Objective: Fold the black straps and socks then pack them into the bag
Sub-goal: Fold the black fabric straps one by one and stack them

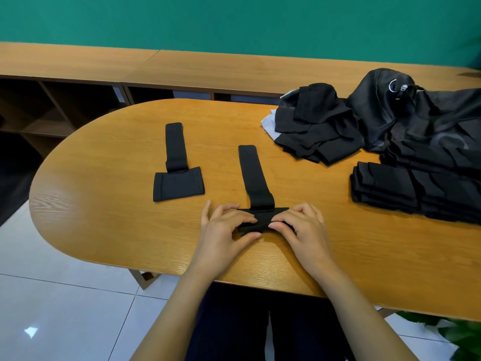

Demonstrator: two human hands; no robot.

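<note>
Near table (104,230) edge: left hand (223,231), right hand (305,231) pinch black strap (253,175), pad half-hidden under fingers (243,217); bag (416,121) cropped right.

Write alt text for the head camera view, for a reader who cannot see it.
A person's left hand and right hand pinch the bunched wide end of a black strap on an oval wooden table. A second strap lies flat farther left. A black bag and piles of dark cloth sit at the table's right.

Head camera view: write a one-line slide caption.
The left hand and right hand pinch the wide end of a black strap on the table; a second strap lies flat nearby.
</note>
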